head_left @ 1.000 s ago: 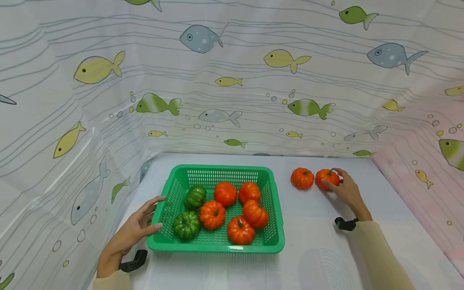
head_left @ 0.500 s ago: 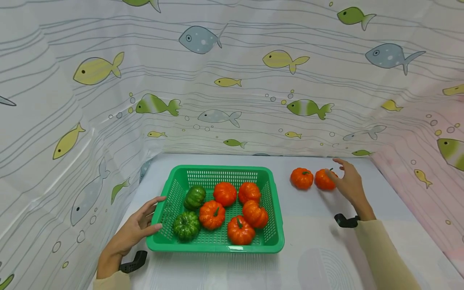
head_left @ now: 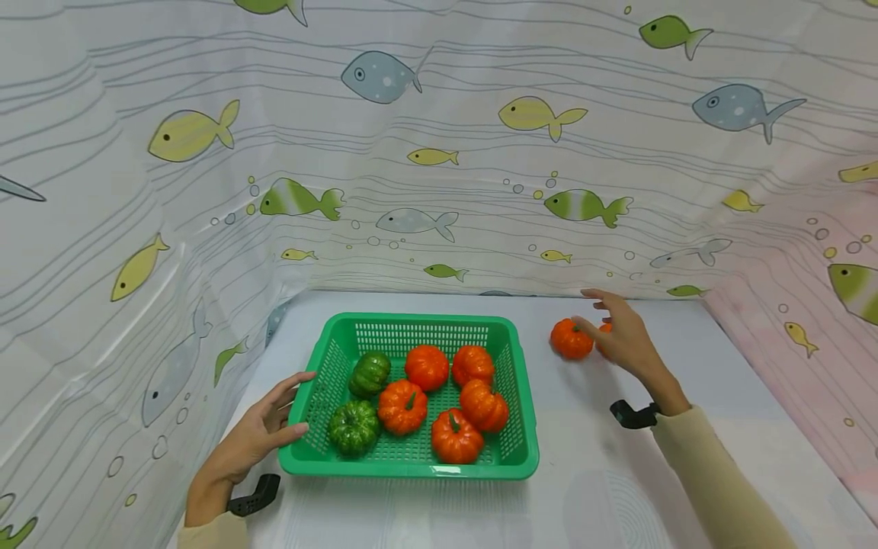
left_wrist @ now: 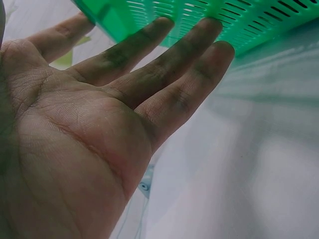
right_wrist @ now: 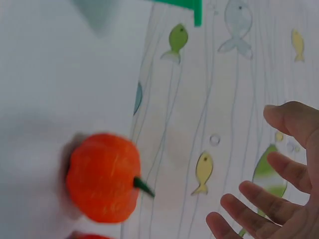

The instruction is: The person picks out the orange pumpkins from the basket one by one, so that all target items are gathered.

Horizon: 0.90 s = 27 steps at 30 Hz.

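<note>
A green plastic basket (head_left: 411, 471) stands on the white table, with several orange pumpkins (head_left: 403, 407) and two green pumpkins (head_left: 354, 428) inside. My left hand (head_left: 254, 431) rests against its left side; the left wrist view shows the fingers (left_wrist: 174, 74) nearly straight on the outer wall. To the basket's right sits an orange pumpkin (head_left: 571, 339) with a green stem. Close beside it, a second orange pumpkin (head_left: 605, 328) is mostly hidden behind my right hand (head_left: 627, 339). That hand hovers over the pair, fingers spread, apart from the pumpkin (right_wrist: 103, 177) in the right wrist view.
A white sheet (head_left: 473, 175) printed with fish hangs behind the table and along both sides. The white tabletop (head_left: 583, 457) extends in front and right of the basket. A black wrist camera (head_left: 634, 414) sits on my right wrist, another (head_left: 255, 496) on my left.
My right hand has let go of the right-hand pumpkin on the table, lifted, and moved left towards the other one. The left hand and the basket have stayed in place.
</note>
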{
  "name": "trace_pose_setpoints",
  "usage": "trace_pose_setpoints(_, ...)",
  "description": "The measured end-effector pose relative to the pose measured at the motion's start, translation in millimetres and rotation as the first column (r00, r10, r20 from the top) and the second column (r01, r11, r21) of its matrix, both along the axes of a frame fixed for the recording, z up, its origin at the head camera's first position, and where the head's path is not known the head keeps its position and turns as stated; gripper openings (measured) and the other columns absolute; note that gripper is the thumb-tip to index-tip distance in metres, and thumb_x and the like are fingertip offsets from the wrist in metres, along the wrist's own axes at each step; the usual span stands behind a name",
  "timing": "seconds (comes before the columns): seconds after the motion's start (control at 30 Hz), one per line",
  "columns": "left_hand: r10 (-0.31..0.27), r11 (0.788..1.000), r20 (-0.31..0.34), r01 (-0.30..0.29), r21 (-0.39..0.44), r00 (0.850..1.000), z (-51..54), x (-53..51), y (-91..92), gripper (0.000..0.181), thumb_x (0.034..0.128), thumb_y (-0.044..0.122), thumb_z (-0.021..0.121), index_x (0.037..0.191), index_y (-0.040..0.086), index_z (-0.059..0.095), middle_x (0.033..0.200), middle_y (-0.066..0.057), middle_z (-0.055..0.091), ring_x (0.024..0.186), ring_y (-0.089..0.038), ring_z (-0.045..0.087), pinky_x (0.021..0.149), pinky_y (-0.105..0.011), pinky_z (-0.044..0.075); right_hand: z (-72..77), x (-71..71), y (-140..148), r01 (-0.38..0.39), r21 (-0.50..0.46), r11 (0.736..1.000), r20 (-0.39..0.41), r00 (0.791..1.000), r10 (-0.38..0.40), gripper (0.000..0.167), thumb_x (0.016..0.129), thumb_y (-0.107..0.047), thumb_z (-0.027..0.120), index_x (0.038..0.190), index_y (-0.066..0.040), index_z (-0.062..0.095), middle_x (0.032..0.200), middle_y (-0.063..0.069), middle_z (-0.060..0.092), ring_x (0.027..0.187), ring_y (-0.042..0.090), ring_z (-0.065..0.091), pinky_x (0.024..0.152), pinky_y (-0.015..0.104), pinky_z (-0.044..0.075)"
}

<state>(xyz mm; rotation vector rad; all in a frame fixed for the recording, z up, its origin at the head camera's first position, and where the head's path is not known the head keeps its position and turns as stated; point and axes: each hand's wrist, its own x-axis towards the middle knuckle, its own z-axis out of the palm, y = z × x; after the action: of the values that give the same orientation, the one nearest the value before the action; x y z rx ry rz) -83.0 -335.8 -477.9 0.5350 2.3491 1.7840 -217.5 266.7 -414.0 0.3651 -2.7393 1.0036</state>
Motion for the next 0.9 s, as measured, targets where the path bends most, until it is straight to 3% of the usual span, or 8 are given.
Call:
trace_pose_setpoints(0.3, -0.001, 1.000, 0.002, 0.001, -0.007, 1.000, 1.0, -0.1, 0.8, 0.074, 0.1014, -0.001, 0.061, 0.164, 0.018, 0.026, 0.167, -0.027, 0.013, 0.136, 0.011, 0.034, 0.102, -0.018, 0.043, 14.7, 0.9, -40.6, -0.131, 0.004, 0.991, -0.020, 0.991, 0.131, 0.065, 0.097, -0.042, 0.073, 0.150, -0.013, 0.050, 0.150, 0.014, 0.049, 0.130, 0.037, 0.050, 0.100, 0.060, 0.049)
trace_pose_setpoints(0.6, 0.003, 1.000, -0.005, -0.003, -0.008, 1.000, -0.9, 1.4, 0.3, 0.075, 0.1012, -0.002, 0.061, 0.164, 0.018, 0.026, 0.167, -0.025, 0.013, 0.137, 0.012, 0.032, 0.102, -0.016, 0.041, 20.9, 3.2, -85.7, -0.271, 0.001, 0.963, -0.067, 0.960, 0.271, 0.057, 0.096, -0.028, 0.076, 0.146, -0.012, 0.054, 0.149, 0.011, 0.051, 0.131, 0.033, 0.050, 0.100, 0.055, 0.051)
trace_pose_setpoints(0.9, -0.008, 1.000, -0.013, 0.008, 0.007, 1.000, -1.0, 0.4, -0.3, 0.075, 0.1010, -0.003, 0.060, 0.164, 0.016, 0.025, 0.167, -0.027, 0.014, 0.138, 0.009, 0.035, 0.102, -0.018, 0.044, 21.5, 5.3, -123.9, -0.396, 0.023, 0.918, -0.059, 0.916, 0.397, 0.053, 0.096, -0.033, 0.077, 0.142, -0.014, 0.058, 0.147, 0.008, 0.054, 0.134, 0.029, 0.049, 0.101, 0.052, 0.050)
